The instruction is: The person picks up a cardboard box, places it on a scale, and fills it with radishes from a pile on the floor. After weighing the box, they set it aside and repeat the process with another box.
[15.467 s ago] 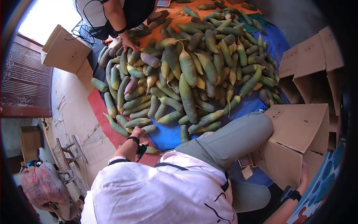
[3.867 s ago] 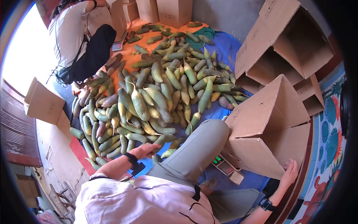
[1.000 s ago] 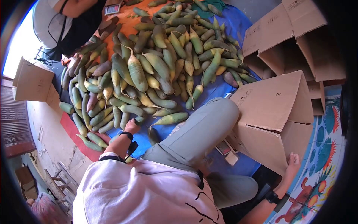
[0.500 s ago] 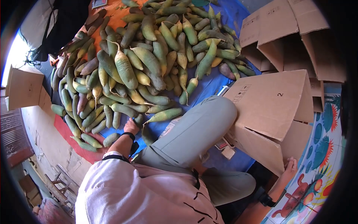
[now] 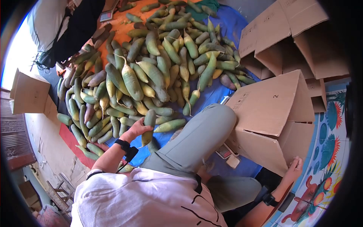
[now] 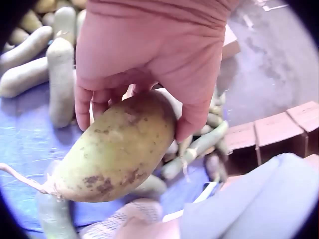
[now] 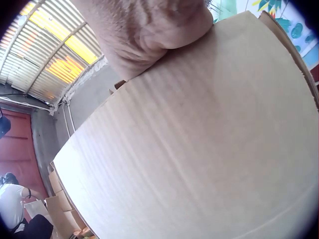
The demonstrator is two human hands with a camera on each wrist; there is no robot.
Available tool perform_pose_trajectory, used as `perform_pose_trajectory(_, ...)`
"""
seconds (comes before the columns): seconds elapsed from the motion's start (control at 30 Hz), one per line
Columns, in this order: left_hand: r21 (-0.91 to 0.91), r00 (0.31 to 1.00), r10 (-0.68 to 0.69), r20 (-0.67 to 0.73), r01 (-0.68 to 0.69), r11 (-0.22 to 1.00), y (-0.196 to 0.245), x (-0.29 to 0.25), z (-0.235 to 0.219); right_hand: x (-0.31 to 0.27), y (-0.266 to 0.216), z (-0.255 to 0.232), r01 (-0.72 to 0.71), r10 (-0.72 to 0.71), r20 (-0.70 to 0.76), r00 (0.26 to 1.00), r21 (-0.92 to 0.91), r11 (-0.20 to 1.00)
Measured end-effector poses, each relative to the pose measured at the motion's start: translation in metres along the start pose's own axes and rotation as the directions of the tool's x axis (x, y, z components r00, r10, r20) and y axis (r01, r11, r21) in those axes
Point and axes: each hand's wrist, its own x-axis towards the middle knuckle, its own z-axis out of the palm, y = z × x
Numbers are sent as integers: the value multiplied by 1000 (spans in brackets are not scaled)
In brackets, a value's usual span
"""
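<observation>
Left hand [image 5: 137,128], left of centre in the head view, grips a long green-yellow radish [image 5: 148,126] with root tip, fingers and thumb curled round its upper end; the left-wrist view shows the same hand [image 6: 149,59] lifting that radish [image 6: 114,149] clear of the blue tarpaulin [image 6: 20,134]. Right hand [image 5: 295,170], at the lower right of the head view, rests against the lower edge of the tipped brown cardboard box marked "2" [image 5: 276,113]; whether its fingers curl round that edge cannot be told, and the right-wrist view shows only the palm [image 7: 149,35] pressed to a box wall [image 7: 199,149]. The hands are well apart, with the bent knee in grey-green trousers [image 5: 204,132] between them. A broad heap of green radishes [image 5: 151,68] fills the upper centre. Bare blue tarpaulin [image 5: 211,94] lies between heap edge and box. More open cardboard boxes [image 5: 295,38] crowd the upper right edge.
</observation>
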Motion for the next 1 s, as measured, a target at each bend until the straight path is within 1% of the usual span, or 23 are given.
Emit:
perform_pose_trajectory(0.03,-128,997,81,4,-79,989,27,-11,1,-3,-4,1,12,-12,-14,1000,-11,1000)
perform_pose_trajectory(0.07,-210,995,85,44,-74,975,65,-29,2,-9,-12,7,154,-168,-127,978,-114,981)
perform_pose_trajectory(0.1,-294,982,157,109,-119,948,74,-29,1,-15,-29,11,152,-165,-144,976,-97,984)
perform_pose_trajectory(0.17,-427,949,235,210,-127,895,119,-52,2,-33,-76,12,237,-296,-182,938,-288,928)
perform_pose_trajectory(0.2,-453,915,293,277,-144,880,139,-65,3,-43,-91,13,185,-217,-168,962,-191,964)
perform_pose_trajectory(0.27,-472,821,405,402,-193,860,174,-89,11,-66,-123,22,254,-253,-42,967,27,967)
perform_pose_trajectory(0.3,-437,776,441,451,-239,867,194,-107,19,-80,-140,26,287,-295,52,954,126,950)
perform_pose_trajectory(0.33,-365,731,486,479,-337,868,205,-117,29,-93,-157,29,239,-285,172,943,249,939)
perform_pose_trajectory(0.37,-295,682,523,512,-432,852,211,-124,40,-102,-162,35,133,-269,283,921,420,898)
perform_pose_trajectory(0.4,-250,597,565,570,-529,811,216,-128,52,-109,-170,38,78,-306,362,880,526,847)
perform_pose_trajectory(0.43,-213,505,590,630,-618,757,219,-133,64,-117,-171,43,-58,-279,439,854,614,787)
perform_pose_trajectory(0.47,-237,458,573,679,-603,762,220,-140,77,-123,-170,43,-166,-282,514,810,662,731)
perform_pose_trajectory(0.5,-218,414,585,698,-655,724,220,-144,90,-126,-169,42,-273,-292,582,759,692,669)
perform_pose_trajectory(0.57,-168,348,603,718,-754,635,225,-156,107,-130,-159,41,-184,-359,585,727,669,720)
perform_pose_trajectory(0.6,-145,333,613,717,-788,598,227,-161,111,-131,-162,34,-238,-310,613,727,648,723)
perform_pose_trajectory(0.63,-151,318,612,724,-793,590,228,-164,115,-132,-156,32,-232,-304,604,737,648,726)
perform_pose_trajectory(0.7,-76,296,626,722,-865,497,228,-168,120,-137,-143,30,-283,-281,585,761,689,667)
perform_pose_trajectory(0.77,-114,292,654,698,-856,504,225,-171,125,-140,-146,22,-299,-250,591,767,674,675)
perform_pose_trajectory(0.83,-141,319,690,650,-841,523,221,-170,127,-141,-149,15,-317,-225,598,769,663,679)
perform_pose_trajectory(0.87,-140,319,691,649,-842,520,221,-170,127,-141,-149,12,-278,-235,562,793,676,682)
perform_pose_trajectory(0.93,-115,335,765,549,-877,467,220,-170,126,-139,-146,6,-224,-221,487,845,697,681)
perform_pose_trajectory(0.97,-114,336,765,550,-877,467,221,-167,122,-136,-147,-2,-191,-192,429,883,700,688)
perform_pose_trajectory(1.0,-123,363,799,480,-874,470,223,-163,115,-130,-145,-9,-95,-191,312,931,709,699)
